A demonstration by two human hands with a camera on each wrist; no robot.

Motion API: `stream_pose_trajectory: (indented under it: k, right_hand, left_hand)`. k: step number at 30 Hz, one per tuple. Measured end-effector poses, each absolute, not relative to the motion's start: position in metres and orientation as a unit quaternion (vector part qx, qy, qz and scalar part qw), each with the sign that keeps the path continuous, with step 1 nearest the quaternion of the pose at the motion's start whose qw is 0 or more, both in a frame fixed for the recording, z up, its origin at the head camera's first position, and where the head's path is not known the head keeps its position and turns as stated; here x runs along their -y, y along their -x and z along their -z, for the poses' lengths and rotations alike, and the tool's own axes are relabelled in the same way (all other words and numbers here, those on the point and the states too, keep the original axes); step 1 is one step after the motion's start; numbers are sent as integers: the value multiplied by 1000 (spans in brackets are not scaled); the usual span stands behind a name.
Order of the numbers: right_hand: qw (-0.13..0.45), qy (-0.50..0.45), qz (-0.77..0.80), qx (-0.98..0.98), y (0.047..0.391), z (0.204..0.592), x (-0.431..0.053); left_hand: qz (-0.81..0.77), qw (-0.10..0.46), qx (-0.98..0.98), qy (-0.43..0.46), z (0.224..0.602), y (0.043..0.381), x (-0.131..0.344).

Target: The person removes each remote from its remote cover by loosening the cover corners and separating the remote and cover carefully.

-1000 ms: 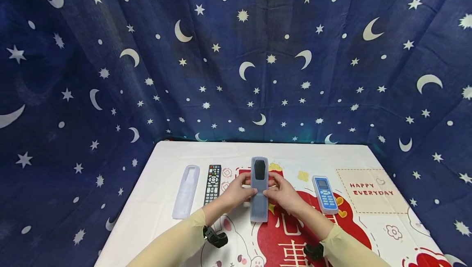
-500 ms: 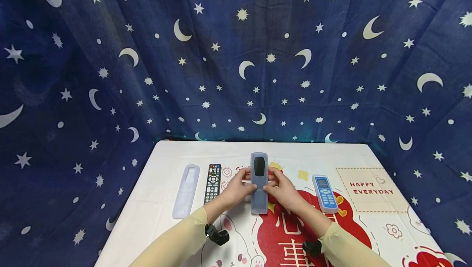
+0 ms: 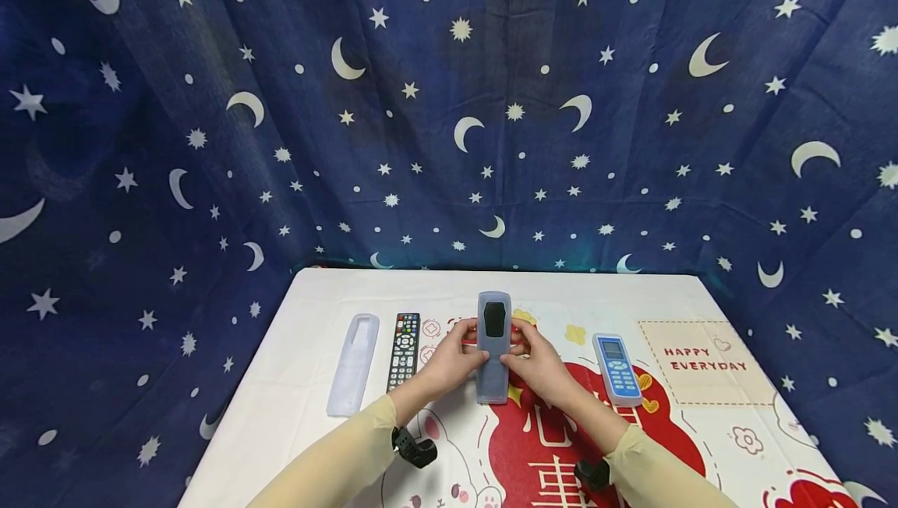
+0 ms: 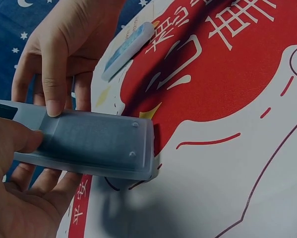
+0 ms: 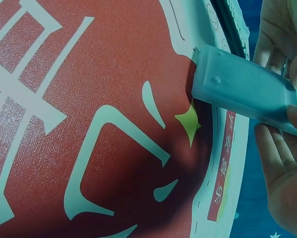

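Both hands hold a remote control in a translucent silicone cover (image 3: pixel 494 375) over the middle of the table, its long axis pointing away from me. The side facing me has a dark elongated window near the far end; no buttons show on it. My left hand (image 3: pixel 450 360) grips the left edge, thumb on the near face and fingers behind. My right hand (image 3: pixel 542 368) grips the right edge the same way. In the left wrist view the near end of the covered remote (image 4: pixel 98 141) shows two small bumps. Parts of the fingers are hidden behind it.
Left on the table lies an empty translucent cover (image 3: pixel 354 368), beside a black remote (image 3: pixel 404 348) partly hidden by my left arm. A blue-and-white remote in a clear cover (image 3: pixel 617 370) lies at the right. A starry blue curtain (image 3: pixel 435 142) hangs behind the table (image 3: pixel 400 286).
The covered remote has shifted slightly away from me and looks a little shorter in the head view, its near end higher up. Both hands keep their grip. The other remotes stay put.
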State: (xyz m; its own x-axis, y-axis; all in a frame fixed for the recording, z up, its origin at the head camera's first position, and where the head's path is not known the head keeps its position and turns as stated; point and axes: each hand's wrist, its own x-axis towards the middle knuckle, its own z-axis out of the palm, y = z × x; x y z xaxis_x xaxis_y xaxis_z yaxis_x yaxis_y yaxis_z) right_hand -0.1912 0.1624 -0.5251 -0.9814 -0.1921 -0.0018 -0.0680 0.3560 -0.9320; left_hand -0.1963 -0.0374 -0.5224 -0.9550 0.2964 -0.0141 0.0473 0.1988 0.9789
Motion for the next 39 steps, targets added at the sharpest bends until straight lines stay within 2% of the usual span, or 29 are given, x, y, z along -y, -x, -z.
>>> stream_pose_trajectory:
  k: [12,26,39]
  right_hand:
    - [42,102,549,-828,202,517,-166]
    - [-51,147,584,-797,217,485,-169]
    - [-80,100,596,-792,209,488,-167]
  left_hand:
    - [-631,75,-763,-115,511,206,38]
    - [-629,61,-767,-111,508,212,43]
    - [-632,77,-761,-122,520,198,38]
